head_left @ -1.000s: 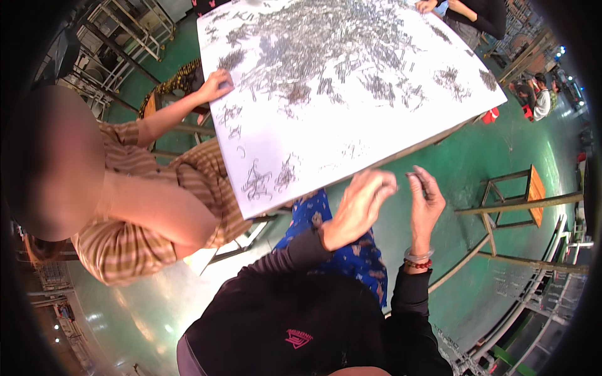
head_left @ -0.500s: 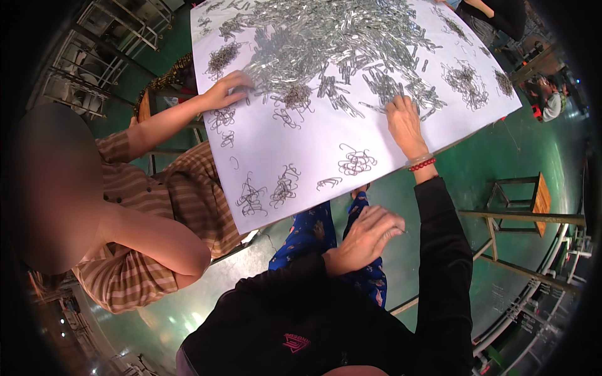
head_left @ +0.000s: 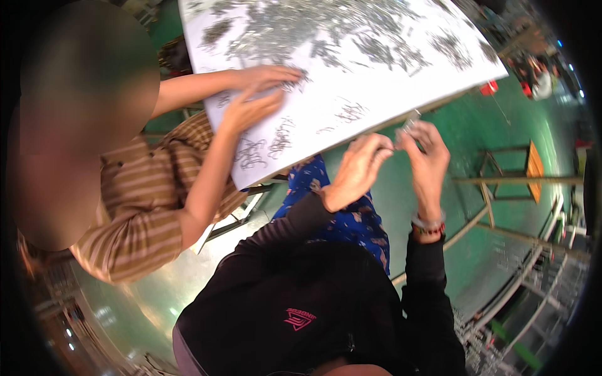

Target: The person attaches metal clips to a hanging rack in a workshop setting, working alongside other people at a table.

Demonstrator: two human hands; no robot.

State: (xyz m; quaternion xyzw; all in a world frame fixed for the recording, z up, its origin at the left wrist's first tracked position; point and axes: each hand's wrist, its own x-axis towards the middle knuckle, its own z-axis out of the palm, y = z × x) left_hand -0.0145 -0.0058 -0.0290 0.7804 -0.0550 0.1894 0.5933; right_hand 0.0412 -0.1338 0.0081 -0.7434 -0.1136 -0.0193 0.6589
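Just off the near edge of the white-topped table (head_left: 326, 116), my two hands are close together. My right hand (head_left: 430, 160) pinches small shiny metal pieces (head_left: 411, 120) that stick up past its fingertips; blur hides their exact shape. Facing it, my left hand (head_left: 355, 172) has its fingers bent and pressed together, and what they hold is too small to make out. Nearest on the table lies a small heap of bent wire hooks (head_left: 350, 111).
Loose flat metal pieces (head_left: 276, 31) cover the far table. More wire hooks (head_left: 280, 139) lie along the near left. A person in a striped shirt (head_left: 147, 194) at my left has both hands (head_left: 251, 103) over the tabletop. A wooden stool (head_left: 534, 172) stands at right.
My right hand has come back from the metal pile to beside my left hand, now with metal pieces. My left hand has risen toward the table. The other person's second hand has reached over the table.
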